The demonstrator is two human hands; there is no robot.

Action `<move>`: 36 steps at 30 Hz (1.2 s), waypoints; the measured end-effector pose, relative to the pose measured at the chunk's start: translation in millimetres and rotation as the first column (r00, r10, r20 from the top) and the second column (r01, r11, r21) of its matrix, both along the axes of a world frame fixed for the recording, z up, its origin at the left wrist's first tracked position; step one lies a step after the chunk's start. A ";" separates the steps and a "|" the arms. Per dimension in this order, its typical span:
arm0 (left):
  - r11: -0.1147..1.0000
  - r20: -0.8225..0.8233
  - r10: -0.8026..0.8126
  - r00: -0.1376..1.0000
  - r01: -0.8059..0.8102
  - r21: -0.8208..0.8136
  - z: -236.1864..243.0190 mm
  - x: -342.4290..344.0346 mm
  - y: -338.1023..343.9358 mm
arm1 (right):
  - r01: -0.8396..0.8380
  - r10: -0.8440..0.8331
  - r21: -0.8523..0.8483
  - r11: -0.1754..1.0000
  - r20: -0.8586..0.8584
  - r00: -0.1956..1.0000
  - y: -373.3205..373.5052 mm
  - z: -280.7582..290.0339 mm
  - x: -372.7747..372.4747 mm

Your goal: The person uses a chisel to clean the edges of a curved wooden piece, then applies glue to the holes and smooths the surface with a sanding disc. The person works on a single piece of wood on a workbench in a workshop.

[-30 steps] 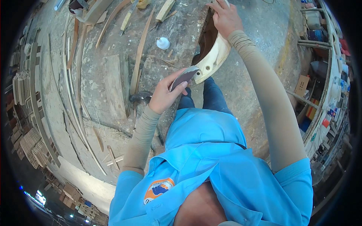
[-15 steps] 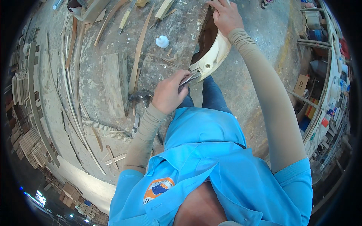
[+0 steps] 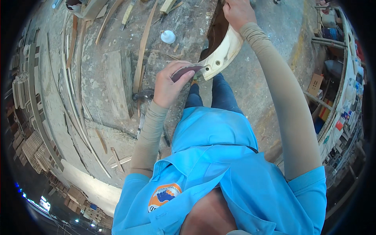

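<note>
A pale, curved wooden piece [image 3: 226, 52] with two round holes near its lower end lies over the bench edge, its inner side dark brown. My right hand [image 3: 239, 16] is closed on its upper end; some of the fingers are cut off by the top of the picture. Pinched between thumb and fingers of my left hand [image 3: 169, 83] is a bent, purplish-brown sheet of sandpaper [image 3: 185, 72]. Its tip meets the lower end of the wooden piece, beside the small hole.
On the worn workbench [image 3: 182, 23] lie a white plastic bottle [image 3: 168, 37], a hammer [image 3: 144, 94], a flat board [image 3: 117, 84] and several long wood strips [image 3: 143, 51]. Shelves [image 3: 331, 41] with boxes and containers stand to the right. Stacked wood pieces [image 3: 24, 92] are at far left.
My left hand has turned and shifted slightly left, showing more of the sandpaper's face. The wooden piece's lower end is more exposed, and my right hand sits slightly higher in view.
</note>
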State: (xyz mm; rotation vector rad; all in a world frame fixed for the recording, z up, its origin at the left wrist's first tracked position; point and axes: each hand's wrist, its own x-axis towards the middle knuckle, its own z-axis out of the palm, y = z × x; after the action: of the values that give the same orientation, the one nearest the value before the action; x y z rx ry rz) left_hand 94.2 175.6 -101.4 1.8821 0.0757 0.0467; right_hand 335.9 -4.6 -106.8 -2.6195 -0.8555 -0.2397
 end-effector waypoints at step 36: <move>0.881 -0.092 0.069 0.993 -0.017 0.473 20.9 20.6 -27.3 | -0.016 0.017 -0.017 1.000 0.029 0.999 -5.2 -10.0 6.8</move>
State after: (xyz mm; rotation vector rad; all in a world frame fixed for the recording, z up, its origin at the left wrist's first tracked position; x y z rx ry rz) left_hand 114.8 148.4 -80.5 2.3737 0.1941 -0.0071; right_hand 342.7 -9.8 -116.8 -2.6294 -0.8920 -0.2681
